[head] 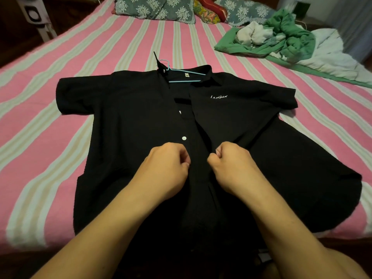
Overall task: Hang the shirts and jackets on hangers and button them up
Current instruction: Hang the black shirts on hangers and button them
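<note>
So far you have the black shirt [130,117] spread flat at the near edge of the bed [60,47] with the blue hanger [181,76] already in its collar, but the front lies open and at least two white buttons [184,138] above your hands are undone. Your left hand [169,170] and right hand [233,168] each pinch a placket edge, a tight grip on cloth. Near the far right corner waits a heap of green and white clothes [281,37]; nothing blocks you.
</note>
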`<state>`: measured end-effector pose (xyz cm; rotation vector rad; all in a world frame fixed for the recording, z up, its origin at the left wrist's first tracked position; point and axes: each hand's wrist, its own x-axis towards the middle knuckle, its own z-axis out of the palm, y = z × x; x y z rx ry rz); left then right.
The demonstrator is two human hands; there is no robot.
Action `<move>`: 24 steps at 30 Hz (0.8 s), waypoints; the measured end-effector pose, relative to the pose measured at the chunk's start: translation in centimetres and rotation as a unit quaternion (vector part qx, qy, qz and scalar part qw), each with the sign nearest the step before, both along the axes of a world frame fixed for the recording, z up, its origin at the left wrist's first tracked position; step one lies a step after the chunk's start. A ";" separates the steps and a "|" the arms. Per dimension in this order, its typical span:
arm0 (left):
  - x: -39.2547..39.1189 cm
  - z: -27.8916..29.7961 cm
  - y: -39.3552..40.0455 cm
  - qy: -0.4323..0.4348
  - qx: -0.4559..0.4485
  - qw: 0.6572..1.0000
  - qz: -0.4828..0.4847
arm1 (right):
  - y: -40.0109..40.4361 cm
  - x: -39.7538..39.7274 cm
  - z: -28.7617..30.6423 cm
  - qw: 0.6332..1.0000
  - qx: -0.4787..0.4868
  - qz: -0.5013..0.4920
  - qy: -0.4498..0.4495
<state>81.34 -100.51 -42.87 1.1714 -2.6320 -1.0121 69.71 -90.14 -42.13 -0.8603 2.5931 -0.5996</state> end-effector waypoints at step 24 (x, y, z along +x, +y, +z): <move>-0.2 0.1 0.1 0.216 0.335 0.912 0.094 | 0.9 -0.9 -0.3 0.862 -0.250 -0.062 -0.436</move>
